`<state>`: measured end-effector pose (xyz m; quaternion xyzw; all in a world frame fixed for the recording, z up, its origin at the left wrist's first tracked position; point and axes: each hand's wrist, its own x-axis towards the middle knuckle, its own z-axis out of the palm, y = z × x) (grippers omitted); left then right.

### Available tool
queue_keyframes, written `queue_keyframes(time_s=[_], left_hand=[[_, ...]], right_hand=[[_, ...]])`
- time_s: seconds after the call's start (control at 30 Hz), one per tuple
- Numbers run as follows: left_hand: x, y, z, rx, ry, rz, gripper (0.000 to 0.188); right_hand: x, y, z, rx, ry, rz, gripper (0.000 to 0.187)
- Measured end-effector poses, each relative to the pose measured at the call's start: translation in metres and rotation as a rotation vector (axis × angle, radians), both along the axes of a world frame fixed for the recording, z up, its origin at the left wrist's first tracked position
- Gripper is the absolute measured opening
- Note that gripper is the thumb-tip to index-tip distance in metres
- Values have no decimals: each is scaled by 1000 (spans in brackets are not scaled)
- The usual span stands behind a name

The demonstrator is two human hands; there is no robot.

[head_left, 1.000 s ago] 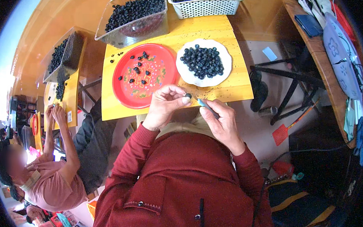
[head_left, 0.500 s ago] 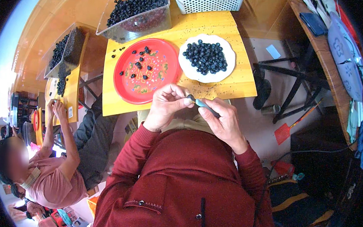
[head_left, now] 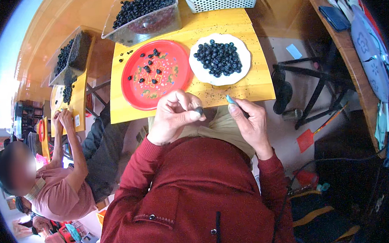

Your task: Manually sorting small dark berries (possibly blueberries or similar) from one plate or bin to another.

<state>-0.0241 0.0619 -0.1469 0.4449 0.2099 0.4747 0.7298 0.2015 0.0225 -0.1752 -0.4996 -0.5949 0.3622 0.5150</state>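
My left hand (head_left: pixel 172 118) pinches a small dark round berry (head_left: pixel 198 110) between thumb and fingertips, just off the table's near edge. A slim teal tool (head_left: pixel 230 99) is gripped in my right hand (head_left: pixel 250 122), its lower part hidden by the fingers. The tool and the berry are apart. Beyond my left hand lies a red patterned plate (head_left: pixel 133 96) with several loose dark berries. To its right a white scalloped plate (head_left: pixel 199 73) carries a heap of similar berries.
At the table's far side stand a clear plastic bin (head_left: pixel 142 32) and a white perforated basket (head_left: pixel 220 4), both with dark berries. Brown crumbs dot the yellow table (head_left: pixel 258 79). On the left, a person (head_left: pixel 58 187) works at another table. A red flyswatter (head_left: pixel 305 140) lies at right.
My right hand has drawn the tool away from the berry, to the right, its teal end now pointing up. My left hand keeps its pinch on the berry, nearly in place.
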Motion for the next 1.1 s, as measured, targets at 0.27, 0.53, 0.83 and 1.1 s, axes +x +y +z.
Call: queue_keyframes(time_s=[0.27, 0.53, 0.83, 1.1], left_hand=[[5, -4, -8, -44, 62, 44, 26], [5, -6, -15, 96, 151, 53, 25], [-1, -7, -12, 41, 116, 15, 27], [-4, -6, -16, 1, 132, 89, 29]], right_hand=[[-15, -2, 12, 59, 73, 100, 32], [-23, 3, 14, -25, 130, 237, 26], [-22, 5, 5, -70, 204, 160, 21], [-23, -7, 20, 104, 38, 212, 24]])
